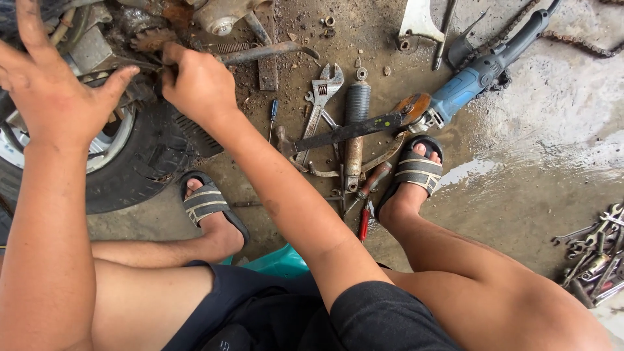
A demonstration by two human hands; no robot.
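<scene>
My left hand (52, 91) hovers with fingers spread over the rim of a motorcycle wheel (143, 162) at the left edge, holding nothing. My right hand (198, 84) reaches across to the hub, its fingertips pinched together on a small dark part just below a rusty sprocket (151, 39). What exactly the fingers pinch is too small and shadowed to name. Both hands are smeared with grease.
Tools lie on the dirty concrete: an adjustable wrench (322, 97), a shock absorber (356, 123), a flat metal bar (344, 133), a blue angle grinder (468, 81), a drive chain (578, 42), red-handled pliers (366, 218). Several spanners (595, 253) are piled at right. I sit on a teal stool (279, 263), sandalled feet forward.
</scene>
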